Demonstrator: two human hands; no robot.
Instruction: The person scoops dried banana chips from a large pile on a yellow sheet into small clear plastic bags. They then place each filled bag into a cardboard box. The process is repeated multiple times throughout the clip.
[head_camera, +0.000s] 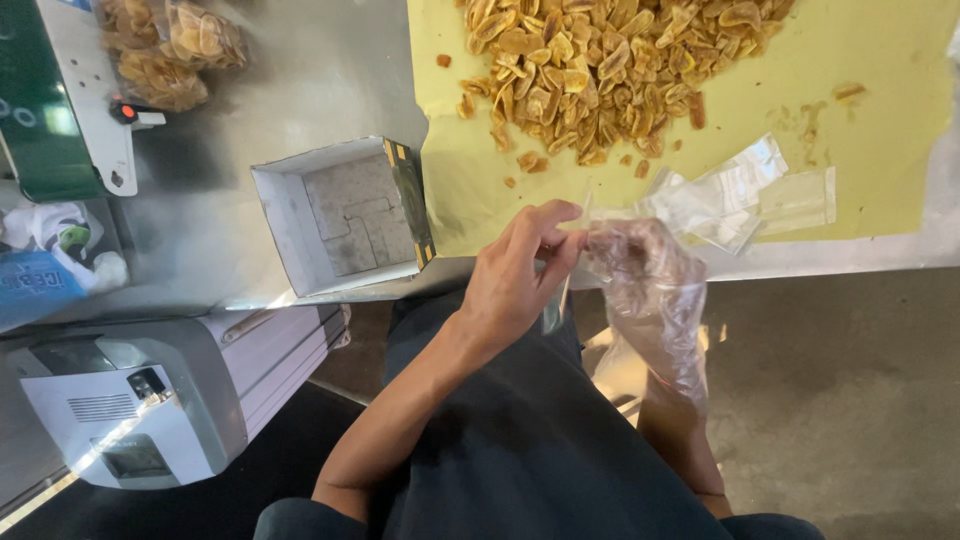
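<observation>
Open steel between box and chips

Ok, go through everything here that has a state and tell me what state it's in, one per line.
left hand: bare, fingers pinching a clear bag
right hand: inside a clear plastic glove
clear bag: held between both hands
cardboard box: open, empty
chips: loose in a heap on yellow paper
spare bags: flat, empty
packed bags: filled with chips

table: shiny metal | sheet: matt paper | glove: clear plastic
</observation>
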